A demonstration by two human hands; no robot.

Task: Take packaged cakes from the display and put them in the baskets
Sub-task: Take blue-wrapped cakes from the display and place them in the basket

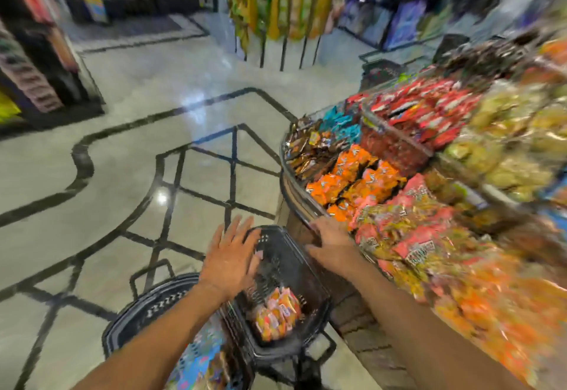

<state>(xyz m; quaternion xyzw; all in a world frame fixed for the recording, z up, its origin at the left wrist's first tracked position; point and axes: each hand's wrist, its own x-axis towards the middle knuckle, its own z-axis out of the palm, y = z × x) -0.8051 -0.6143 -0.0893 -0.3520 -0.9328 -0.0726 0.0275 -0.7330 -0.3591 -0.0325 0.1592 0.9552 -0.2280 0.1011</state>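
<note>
Over the black basket [290, 270], left hand [230, 262] and right hand [333, 242] each show an open, empty grip beside the display [288, 188].

Glossy polished stone-look floor [129, 89], black perforated plastic baskets [294, 254], shiny foil/plastic cake pkts [352, 181], metal-rimmed display [294, 196].

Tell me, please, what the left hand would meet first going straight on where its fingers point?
Probably the far rim of the black basket; if the left hand is above it, only floor.
</note>
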